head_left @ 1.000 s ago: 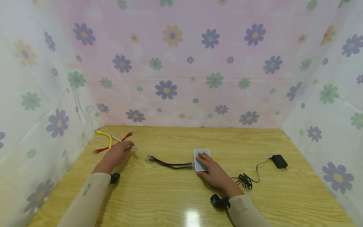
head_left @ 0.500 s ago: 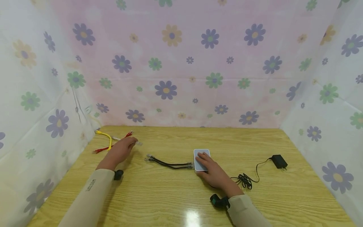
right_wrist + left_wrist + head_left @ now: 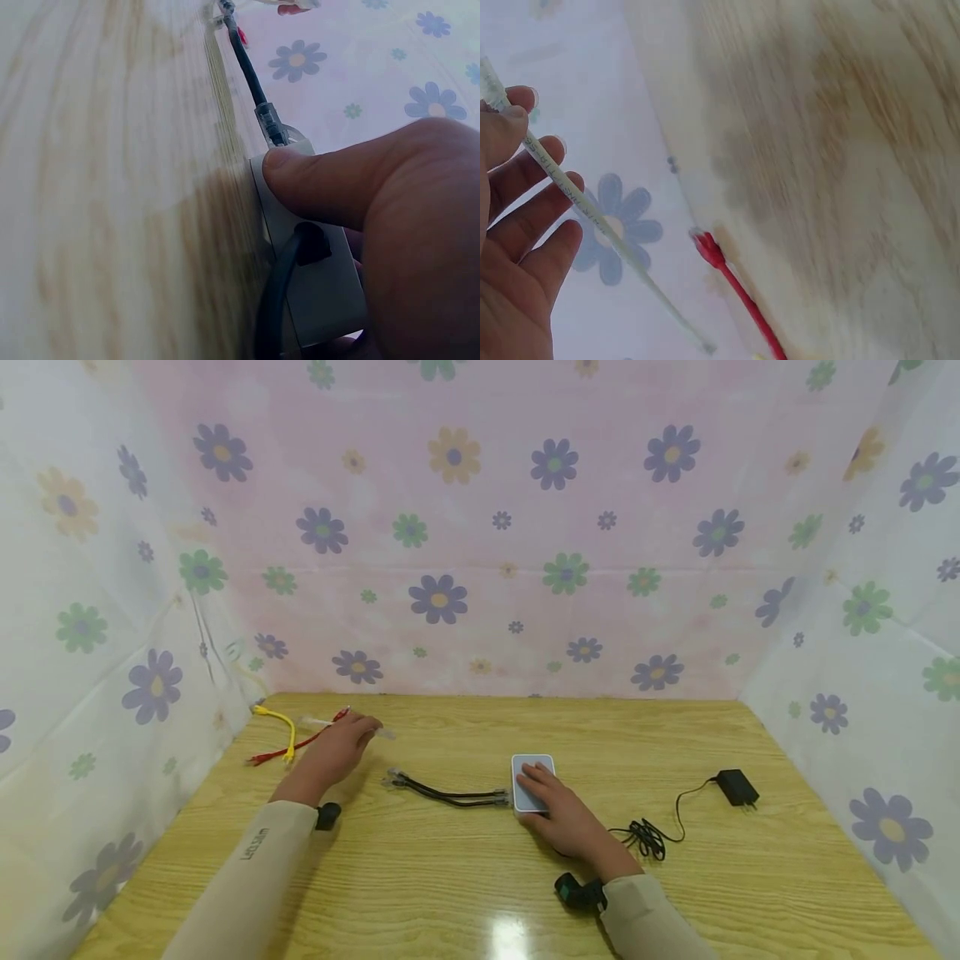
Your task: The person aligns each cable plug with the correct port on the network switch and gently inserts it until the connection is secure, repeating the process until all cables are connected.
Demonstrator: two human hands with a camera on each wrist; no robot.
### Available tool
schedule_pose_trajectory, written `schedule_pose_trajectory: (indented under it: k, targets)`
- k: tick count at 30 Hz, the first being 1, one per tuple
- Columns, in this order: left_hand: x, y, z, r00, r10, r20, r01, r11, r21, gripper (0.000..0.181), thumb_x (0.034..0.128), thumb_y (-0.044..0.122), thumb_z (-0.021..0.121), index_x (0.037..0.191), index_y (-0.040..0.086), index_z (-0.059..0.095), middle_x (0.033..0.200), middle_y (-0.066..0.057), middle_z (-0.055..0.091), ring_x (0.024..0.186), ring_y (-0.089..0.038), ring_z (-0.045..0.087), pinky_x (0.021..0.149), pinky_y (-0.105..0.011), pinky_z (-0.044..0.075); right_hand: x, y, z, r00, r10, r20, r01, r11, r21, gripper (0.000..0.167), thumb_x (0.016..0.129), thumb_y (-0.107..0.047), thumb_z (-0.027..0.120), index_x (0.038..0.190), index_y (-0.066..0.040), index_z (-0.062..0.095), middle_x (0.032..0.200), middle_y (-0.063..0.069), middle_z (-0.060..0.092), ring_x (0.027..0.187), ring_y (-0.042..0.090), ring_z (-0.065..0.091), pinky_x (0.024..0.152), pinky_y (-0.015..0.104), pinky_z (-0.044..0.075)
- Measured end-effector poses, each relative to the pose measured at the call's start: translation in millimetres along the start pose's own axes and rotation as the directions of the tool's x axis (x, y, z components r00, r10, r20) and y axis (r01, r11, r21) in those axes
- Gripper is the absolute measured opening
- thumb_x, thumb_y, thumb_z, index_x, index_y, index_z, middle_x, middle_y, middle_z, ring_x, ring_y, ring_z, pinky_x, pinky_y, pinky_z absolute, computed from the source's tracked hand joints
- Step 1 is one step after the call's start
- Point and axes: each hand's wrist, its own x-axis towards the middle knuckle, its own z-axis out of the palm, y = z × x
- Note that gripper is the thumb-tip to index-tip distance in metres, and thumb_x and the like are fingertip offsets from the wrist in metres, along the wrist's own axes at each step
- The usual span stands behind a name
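Observation:
My left hand [image 3: 333, 752] pinches a white network cable [image 3: 622, 247] near one clear plug, between thumb and forefinger. In the left wrist view the cable slants away across the other, spread fingers, its far end off the table. A small white network switch [image 3: 534, 763] with a grey top lies on the table, gripped by my right hand [image 3: 566, 818]. My right thumb [image 3: 315, 180] presses its side while the fingers lie over the top. Two black network cables [image 3: 450, 797] run left from the switch, and a black power lead [image 3: 277, 289] enters its near side.
A red network cable [image 3: 266, 758] and a yellow one [image 3: 288, 727] lie at the back left of the wooden table [image 3: 450, 877]. Right of the switch are a coiled lead [image 3: 648, 839] and a black power adapter [image 3: 738, 787]. Flowered cloth [image 3: 480, 543] encloses three sides.
My left hand has lifted and moved right, carrying the white network cable away from the red and yellow cables. My right hand has stayed on the network switch.

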Motion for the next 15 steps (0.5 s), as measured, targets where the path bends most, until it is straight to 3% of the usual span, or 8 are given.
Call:
schedule_pose_trajectory:
  k: [15]
  targets:
    - [11.0, 30.9, 12.0, 0.999, 0.035, 0.032, -0.034, 0.999, -0.014, 0.024, 0.1024, 0.014, 0.048, 0.122, 0.008, 0.061, 0.109, -0.010, 0.059, 0.092, -0.024, 0.062, 0.081, -0.042, 0.054, -2.2, -1, 0, 1.000, -0.011, -0.008, 0.011, 1.000, -0.001, 0.060, 0.095, -0.027, 0.063, 0.148, -0.011, 0.041, 0.159, 0.009, 0.028, 0.148, 0.036, 0.020, 0.112, 0.057, 0.031]
